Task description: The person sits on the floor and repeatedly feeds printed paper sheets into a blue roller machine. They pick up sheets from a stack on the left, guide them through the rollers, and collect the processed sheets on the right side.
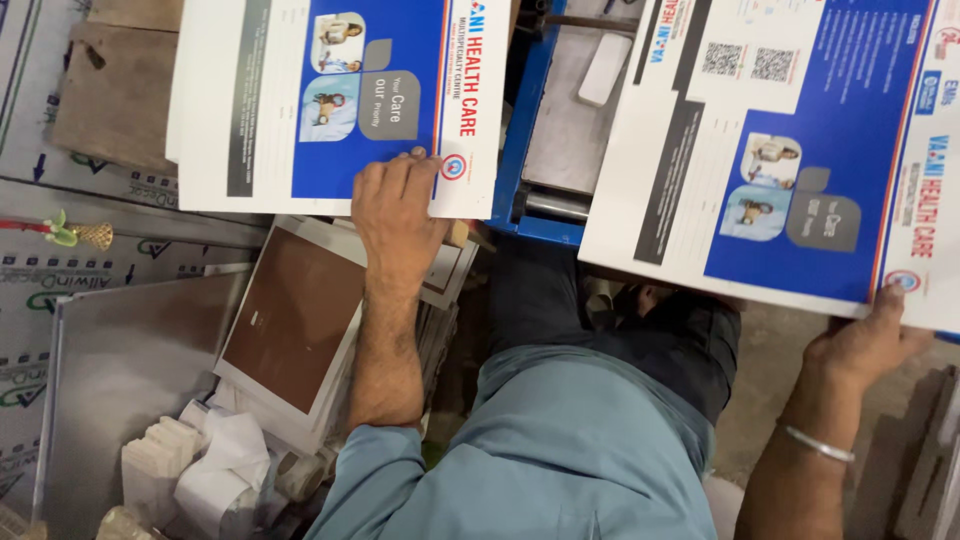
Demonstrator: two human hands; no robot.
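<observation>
Nearest the camera, a light blue shirt fills the bottom of the view, both bare forearms reaching out from it. On the person's right, the right hand (865,340), a thin metal bangle (820,445) on its wrist, grips the near edge of a large printed sheet (790,150), blue and white with small photos; the thumb lies on top at the edge while the other fingers curl underneath out of sight, so it's a pinch on the sheet's rim. Over on the left, the left hand (395,210) lies palm down, fingers held together and flat, pressing on the near corner of a second printed sheet (330,100) of the same design. Just beneath that forearm, a brown-faced board (295,315) with a white border lies tilted, and beside it crumpled white paper scraps (215,460) next to a grey metal plate (120,370). Farther out, between the two sheets, a blue machine (545,120) with a grey bed and a roller shows.
</observation>
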